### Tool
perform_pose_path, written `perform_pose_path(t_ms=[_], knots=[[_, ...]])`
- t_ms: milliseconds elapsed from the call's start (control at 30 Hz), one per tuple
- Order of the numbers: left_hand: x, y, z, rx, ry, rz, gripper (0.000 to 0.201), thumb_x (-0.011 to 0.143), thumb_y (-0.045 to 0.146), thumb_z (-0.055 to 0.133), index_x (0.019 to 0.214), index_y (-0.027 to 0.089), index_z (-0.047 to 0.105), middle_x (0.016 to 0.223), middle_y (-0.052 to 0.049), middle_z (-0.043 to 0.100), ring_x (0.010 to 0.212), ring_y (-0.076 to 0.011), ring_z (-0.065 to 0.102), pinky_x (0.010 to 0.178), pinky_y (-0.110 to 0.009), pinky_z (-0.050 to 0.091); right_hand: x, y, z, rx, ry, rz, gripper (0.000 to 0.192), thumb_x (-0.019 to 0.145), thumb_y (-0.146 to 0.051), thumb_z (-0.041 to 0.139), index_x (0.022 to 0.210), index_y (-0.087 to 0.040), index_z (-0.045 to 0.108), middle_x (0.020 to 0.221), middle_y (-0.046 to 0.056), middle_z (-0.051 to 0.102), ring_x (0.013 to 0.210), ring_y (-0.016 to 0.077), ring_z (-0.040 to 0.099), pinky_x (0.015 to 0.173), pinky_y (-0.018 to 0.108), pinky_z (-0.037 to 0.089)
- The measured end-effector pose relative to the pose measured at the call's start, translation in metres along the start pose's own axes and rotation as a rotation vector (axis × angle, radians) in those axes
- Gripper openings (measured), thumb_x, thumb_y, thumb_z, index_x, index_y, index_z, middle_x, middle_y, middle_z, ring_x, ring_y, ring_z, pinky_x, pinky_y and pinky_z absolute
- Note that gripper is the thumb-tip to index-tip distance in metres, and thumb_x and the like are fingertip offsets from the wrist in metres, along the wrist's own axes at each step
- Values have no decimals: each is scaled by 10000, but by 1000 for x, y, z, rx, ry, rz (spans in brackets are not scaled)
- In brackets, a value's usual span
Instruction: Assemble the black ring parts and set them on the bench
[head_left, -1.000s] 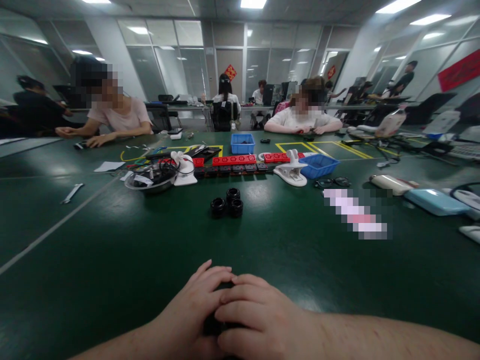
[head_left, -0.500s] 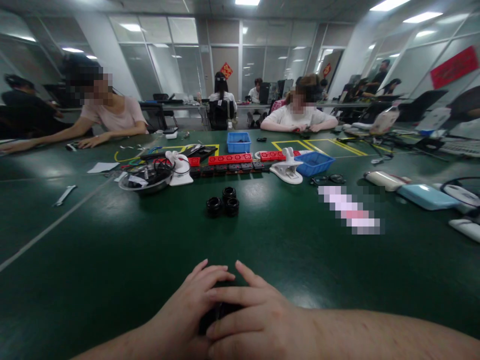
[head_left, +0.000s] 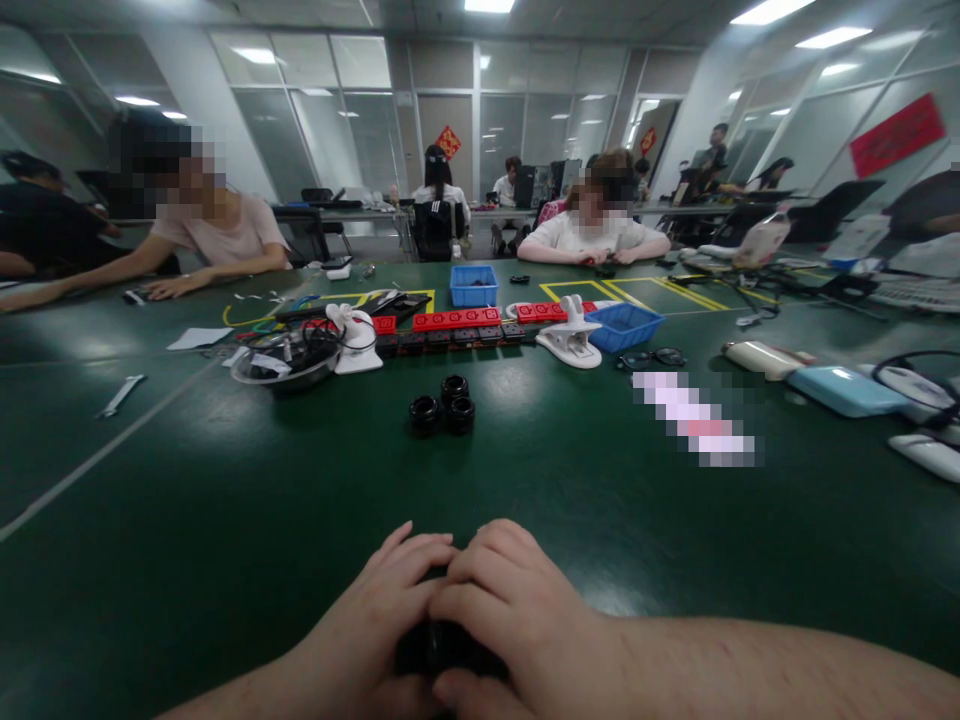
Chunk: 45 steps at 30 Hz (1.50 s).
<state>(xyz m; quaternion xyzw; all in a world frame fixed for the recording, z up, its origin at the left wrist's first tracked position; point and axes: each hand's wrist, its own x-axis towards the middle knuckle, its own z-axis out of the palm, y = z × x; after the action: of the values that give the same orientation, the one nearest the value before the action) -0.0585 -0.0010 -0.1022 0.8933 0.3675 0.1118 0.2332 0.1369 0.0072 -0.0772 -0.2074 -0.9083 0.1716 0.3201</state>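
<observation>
One small black part (head_left: 442,645), held low at the near edge of the green table (head_left: 225,540), enclosed between both hands; its shape and long axis cannot be told, since only a dark sliver shows between the fingers. Left hand (head_left: 375,620) wraps it from the left, fingers curled over the top. Right hand (head_left: 510,610) closes over it from the right, knuckles bent, fingertips meeting those of the left. Both hands pressed together on the part, equally near to it.

Three black ring-shaped parts (head_left: 441,408), clustered and touching, straight ahead of the hands toward the table's middle, well apart from them.

Further back, in a row across the table: clear bowl of black cables (head_left: 285,362) at left; white clip stand (head_left: 354,338) just beside it; red strips (head_left: 457,319) with black blocks (head_left: 450,338) in front; second white clip (head_left: 570,344); tilted blue bin (head_left: 624,326); upright blue bin (head_left: 474,285) behind. Spectacles (head_left: 649,357) lie near the tilted bin.

Left side: small wrench (head_left: 120,394) and a white sheet (head_left: 199,338). Right side: pale blue case (head_left: 847,390), white cylindrical item (head_left: 757,356).

Two people sit across the table, hands on its surface. Red wall hangings at back; no writing legible, no brands readable.
</observation>
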Motion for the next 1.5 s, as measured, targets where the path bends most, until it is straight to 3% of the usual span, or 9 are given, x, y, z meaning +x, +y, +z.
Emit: perform_pose_path(t_ms=[167,467,700,867,1000,1133,1233,1367,1500], knots=[[1,3,-1,11,3,-21,632,656,340,699,1238,335,452,1268,-35,489,1174,-305,431,1031,-559,186,2,2,0,19,-45,-145,177,815,-216,439,857,-147,596,947,20,633,926,149,488,835,295,377],[-1,-1,2,25,17,-4,622,674,387,686,1245,320,451,1283,-46,484,1177,-307,431,1033,-551,201,-7,10,4,-51,-106,-266,129,834,-334,535,873,-235,609,1057,-98,638,1125,110,425,1068,303,203],[-2,0,4,25,30,-19,641,633,359,714,1227,312,478,1263,-49,500,1173,-315,438,1031,-555,211,-1,10,-2,10,-107,-381,135,835,-248,516,762,-189,614,1007,-53,661,1189,129,393,1094,300,180],[2,3,-8,5,-70,-11,784,665,505,700,1335,315,340,1346,-72,429,1228,-318,378,1033,-570,177,2,0,-20,163,-108,-219,289,769,-143,397,999,-134,572,1109,48,611,1161,150,429,1071,367,201],[-8,-2,-40,84,-133,-136,960,603,518,747,1385,259,254,1399,-112,353,1259,-336,331,1016,-552,240,4,17,-21,414,100,207,436,562,-121,374,986,-153,470,1005,75,553,971,179,499,927,408,358],[-22,6,-88,225,-71,-328,537,752,465,634,1245,305,493,1250,-55,542,1160,-336,466,968,-549,326,13,46,-22,579,-170,397,433,533,-83,385,959,-141,440,834,40,539,788,159,517,704,314,457],[-16,38,-112,117,-96,-215,478,750,418,652,1205,338,526,1250,-15,537,1158,-306,471,945,-443,398,18,52,-31,610,-371,338,475,554,-66,477,1025,-122,495,862,30,566,817,166,526,744,319,442],[7,82,-114,-27,-292,-36,487,704,276,742,1149,356,560,1270,46,498,1168,-210,453,990,-299,353,18,42,-41,428,-542,259,726,547,-129,671,1229,-132,422,1042,67,541,969,224,483,878,388,367],[16,89,-97,11,-319,86,499,681,119,756,1108,309,579,1234,45,506,1169,-175,428,1018,-281,292,14,33,-36,264,-574,139,629,527,-241,757,1102,-172,512,1024,47,534,953,216,475,867,362,365]])
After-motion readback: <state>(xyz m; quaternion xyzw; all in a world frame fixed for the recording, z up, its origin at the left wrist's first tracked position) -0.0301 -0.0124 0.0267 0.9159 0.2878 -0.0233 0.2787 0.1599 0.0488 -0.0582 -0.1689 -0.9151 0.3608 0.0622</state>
